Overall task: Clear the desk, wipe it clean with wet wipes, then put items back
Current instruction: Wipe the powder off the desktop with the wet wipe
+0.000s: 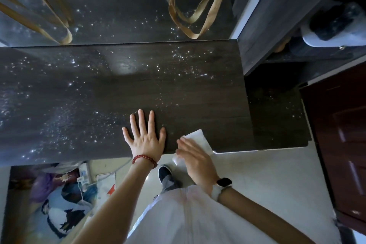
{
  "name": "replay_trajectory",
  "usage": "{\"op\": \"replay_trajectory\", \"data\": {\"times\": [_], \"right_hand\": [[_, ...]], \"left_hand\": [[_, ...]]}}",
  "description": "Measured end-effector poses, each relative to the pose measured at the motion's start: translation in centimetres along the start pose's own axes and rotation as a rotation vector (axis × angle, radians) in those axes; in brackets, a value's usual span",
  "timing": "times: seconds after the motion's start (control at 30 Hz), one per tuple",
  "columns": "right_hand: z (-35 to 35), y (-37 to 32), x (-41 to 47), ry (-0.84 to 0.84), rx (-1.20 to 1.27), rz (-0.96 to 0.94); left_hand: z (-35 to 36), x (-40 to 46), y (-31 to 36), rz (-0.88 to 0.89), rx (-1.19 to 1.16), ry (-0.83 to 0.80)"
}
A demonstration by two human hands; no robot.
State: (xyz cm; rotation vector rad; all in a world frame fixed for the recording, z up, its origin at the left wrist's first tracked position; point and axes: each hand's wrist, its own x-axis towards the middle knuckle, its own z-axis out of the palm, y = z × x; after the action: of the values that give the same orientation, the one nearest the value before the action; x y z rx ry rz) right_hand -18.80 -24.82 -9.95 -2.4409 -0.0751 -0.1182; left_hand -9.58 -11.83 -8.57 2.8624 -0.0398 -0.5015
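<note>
I see one wet wipe point(199, 140), a thin white sheet with a sharp folded corner, lying at the near edge of the tabletop point(122, 89) towards its right end, with part of it hanging over the edge. My right hand point(195, 159) lies on top of the wipe with its fingers laid out fairly straight, pressing it down; motion blur keeps me from telling whether any finger curls round the sheet. My left hand point(145, 136) rests just beside it, palm down, all five fingers spread flat on the bare wood, gripping nothing.

The tabletop is a long rectangle of dark wood-grain board with a glossy finish, dotted all over with small bright droplets or specks that glitter, thickest at the left. Behind it stands a dark mirror-like panel of the same finish.

On the left wrist sits one bracelet point(144, 160) of round red beads. On the right wrist is one watch point(223, 182), a black rectangular face on a pale band.

At the far side two brown paper bags stand, their flat woven handles point(195, 16) looping down. On the right there is a dark shelf unit point(293, 25) and a reddish-brown panelled door point(340, 144). Below the tabletop at left lies a printed cloth point(59, 204) with cartoon figures, on a pale glossy tiled floor point(267, 174). One dark shoe point(164, 172) shows between my arms.
</note>
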Motion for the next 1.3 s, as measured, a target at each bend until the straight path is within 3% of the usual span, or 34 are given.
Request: {"op": "replay_trajectory", "data": {"times": [0.13,0.23,0.37,0.43,0.53,0.6,0.73,0.83,0.9,1.0,1.07,1.13,1.23,1.27,1.3], "right_hand": [[-0.9,0.7,-0.3,-0.002,0.004,0.096],[-3.5,2.7,-1.4,0.114,-0.169,0.155],[-3.6,3.4,-1.1,0.170,-0.405,0.478],[-1.5,2.1,0.4,0.097,-0.452,0.431],[0.4,0.5,2.9,-0.100,-0.421,0.153],[-1.3,1.6,4.0,-0.150,-0.458,0.134],[-5.8,7.4,6.8,-0.004,-0.449,0.480],[-6.2,8.9,11.5,0.076,-0.405,0.631],[-5.0,7.5,14.4,0.020,-0.339,0.561],[-3.0,5.2,14.5,-0.143,-0.368,0.111],[-3.7,6.8,13.2,-0.178,-0.393,-0.035],[-5.5,10.0,13.2,-0.084,-0.453,0.054],[-7.3,12.0,17.5,0.035,-0.405,0.430],[-6.9,10.9,19.1,0.012,-0.360,0.450],[-5.7,9.5,19.8,-0.019,-0.365,0.351]], "left_hand": [[-0.2,-0.1,-0.3,0.027,-0.029,0.006],[-0.4,0.0,-0.4,0.037,-0.042,-0.009],[-0.6,-0.1,-0.4,0.038,-0.072,-0.012],[-0.8,0.0,-0.3,0.038,-0.077,-0.004],[-1.4,0.3,0.0,0.010,-0.100,0.024],[-2.0,0.8,0.3,-0.018,-0.154,0.050],[-3.0,2.2,1.2,-0.052,-0.193,0.071],[-3.2,3.8,1.9,-0.056,-0.183,0.080],[-3.5,4.9,2.2,-0.083,-0.161,0.079],[-3.9,6.4,2.4,-0.119,-0.112,0.042],[-4.1,7.0,2.4,-0.156,-0.103,0.020],[-3.9,7.3,2.3,-0.188,-0.111,0.017],[-3.5,7.1,2.2,-0.200,-0.102,0.028],[-3.4,7.1,2.1,-0.198,-0.098,0.028],[-3.4,7.0,2.0,-0.195,-0.093,0.028]]}}
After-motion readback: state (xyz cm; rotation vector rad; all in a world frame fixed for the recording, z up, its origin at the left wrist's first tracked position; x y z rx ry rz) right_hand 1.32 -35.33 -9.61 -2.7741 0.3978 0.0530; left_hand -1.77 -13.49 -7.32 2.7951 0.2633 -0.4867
